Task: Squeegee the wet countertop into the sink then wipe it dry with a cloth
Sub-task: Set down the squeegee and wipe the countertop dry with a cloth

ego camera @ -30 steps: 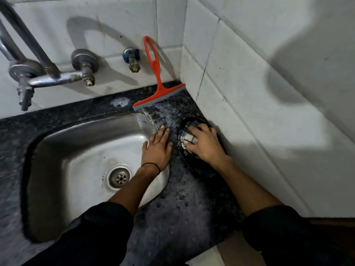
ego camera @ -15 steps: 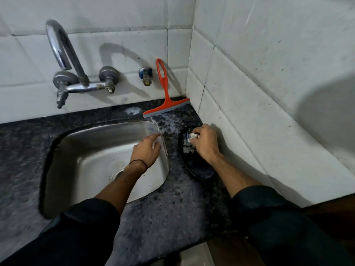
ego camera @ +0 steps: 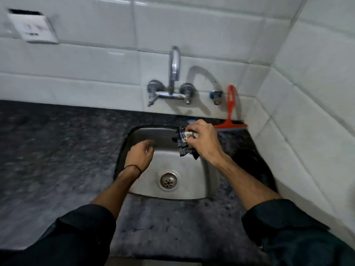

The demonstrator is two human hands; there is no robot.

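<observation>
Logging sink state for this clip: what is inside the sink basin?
Only the drain strainer shows on the sink basin floor. The left hand and the right hand gripping a checked cloth are over it, hiding the parts beneath.

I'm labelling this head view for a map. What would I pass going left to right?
Wall socket plate → left hand → sink drain → right hand gripping the cloth → red squeegee.
</observation>
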